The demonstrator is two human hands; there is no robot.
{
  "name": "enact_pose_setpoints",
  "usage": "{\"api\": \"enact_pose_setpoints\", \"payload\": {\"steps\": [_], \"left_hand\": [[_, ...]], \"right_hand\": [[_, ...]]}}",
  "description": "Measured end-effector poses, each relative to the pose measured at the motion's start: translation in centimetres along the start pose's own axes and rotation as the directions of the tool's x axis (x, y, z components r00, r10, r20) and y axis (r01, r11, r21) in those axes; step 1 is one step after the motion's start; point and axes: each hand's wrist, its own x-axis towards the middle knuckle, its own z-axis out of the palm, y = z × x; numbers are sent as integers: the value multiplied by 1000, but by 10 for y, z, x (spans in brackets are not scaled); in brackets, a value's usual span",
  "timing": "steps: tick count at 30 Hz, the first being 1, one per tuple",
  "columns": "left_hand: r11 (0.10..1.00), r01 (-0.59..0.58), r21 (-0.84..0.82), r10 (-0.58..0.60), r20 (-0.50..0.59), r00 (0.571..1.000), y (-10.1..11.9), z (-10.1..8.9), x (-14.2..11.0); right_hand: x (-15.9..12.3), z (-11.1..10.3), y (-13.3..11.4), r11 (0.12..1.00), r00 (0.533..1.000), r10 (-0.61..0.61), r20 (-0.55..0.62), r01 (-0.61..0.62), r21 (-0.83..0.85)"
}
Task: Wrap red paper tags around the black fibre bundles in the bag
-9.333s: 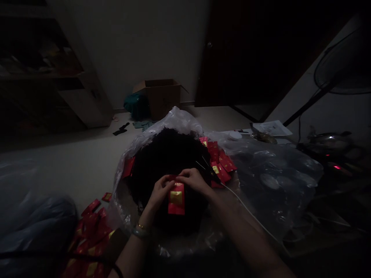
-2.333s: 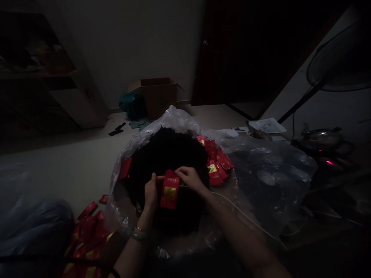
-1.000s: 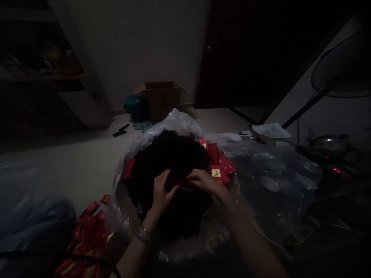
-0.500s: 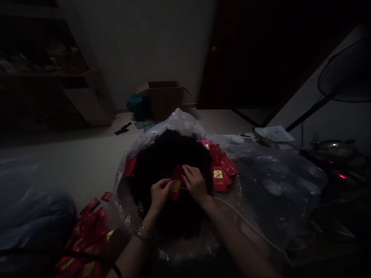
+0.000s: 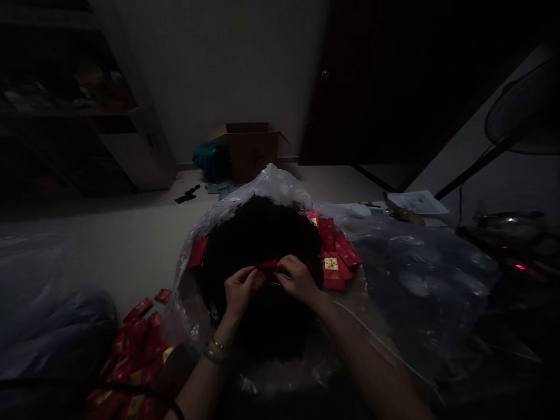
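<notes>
The room is dim. My left hand (image 5: 237,289) and my right hand (image 5: 298,280) both pinch a small red packet with a gold label (image 5: 262,272), held tilted nearly flat over a heap of dark loose stuff (image 5: 262,245) in a clear plastic bag (image 5: 271,181). Fingers of both hands are closed on the packet. A pile of the same red packets (image 5: 335,254) lies right of the heap. More red packets (image 5: 131,356) are scattered at the lower left. A thin white cord (image 5: 376,341) runs along my right forearm.
A cardboard box (image 5: 251,146) stands on the floor by the far wall, with a teal bundle (image 5: 212,162) beside it. Shelves (image 5: 109,134) rise at the left. A fan (image 5: 525,116) and a device with a red light (image 5: 518,266) sit at the right. Papers (image 5: 417,201) lie behind crumpled clear plastic (image 5: 420,274).
The packet hung upright between my hands before; now it is tipped nearly flat, edge toward me. Both hands stay over the dark heap.
</notes>
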Motion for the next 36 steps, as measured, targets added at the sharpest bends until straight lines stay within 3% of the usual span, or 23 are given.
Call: {"api": "enact_pose_setpoints", "payload": {"steps": [2,5,8,12,16,18,21,23,25,27,30,36], "left_hand": [[998,-56,7,56,25,998,-2,-1,0],[988,-154,24,151,82,985,-3,0,-2],[983,-178,49,171,122,978,-2,0,-3],[957,-250,145,242,68,968,-3,-1,-2],[874,-430,228,437,20,899,-6,-3,-1],[807,-512,294,525,39,850,-4,-5,-1],[665,-569,484,587,132,798,6,-7,-2],[558,-605,568,576,259,775,12,-7,-3],[501,-676,541,541,414,732,13,-5,-4],[517,-694,501,525,454,719,9,-2,-4],[540,-705,459,555,435,709,2,0,-3],[559,-669,490,576,350,739,1,-5,-5]], "right_hand": [[-3,2,0,984,989,146,32,-149,97],[-3,6,-1,889,939,310,146,-341,305],[-2,8,-3,788,914,339,223,-406,462],[-4,6,-2,669,876,341,342,-481,567],[-7,8,-4,583,796,345,498,-597,551],[-8,11,-6,577,790,326,519,-601,553],[-9,17,-6,643,841,328,431,-533,550],[-10,21,-3,693,868,359,342,-494,525],[-13,25,0,724,880,378,288,-475,501],[-15,28,1,720,881,375,290,-474,508],[-15,30,-1,639,860,327,392,-507,578],[-14,27,-9,488,835,248,491,-545,682]]}}
